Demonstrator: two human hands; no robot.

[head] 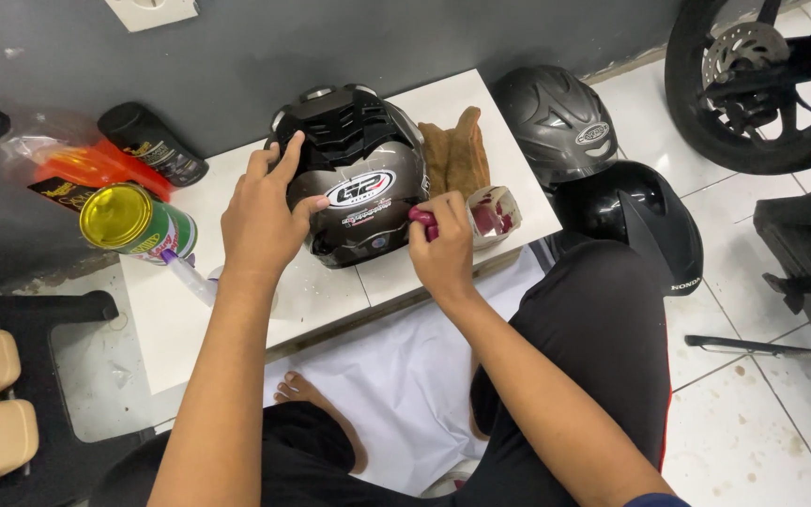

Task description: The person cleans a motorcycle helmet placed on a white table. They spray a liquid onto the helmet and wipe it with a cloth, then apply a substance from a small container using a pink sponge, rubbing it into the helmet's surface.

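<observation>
A glossy dark grey helmet (359,188) with a black top vent stands on a low white table (237,319). My left hand (260,221) rests on its left side, fingers spread over the shell and vent. My right hand (443,246) presses a small pink-red pad (421,219) against the helmet's right lower side. A small open tub (493,214) with red paste stands just right of that hand. A brown cloth (457,150) lies behind it.
A yellow-lidded tin (133,223), a black bottle (152,143), an orange-red bottle (68,160) and a clear spray bottle (190,277) lie at the table's left. Two more dark helmets (560,122) (640,216) sit on the tiled floor beside a motorcycle wheel (753,84). White paper (405,385) covers the floor by my legs.
</observation>
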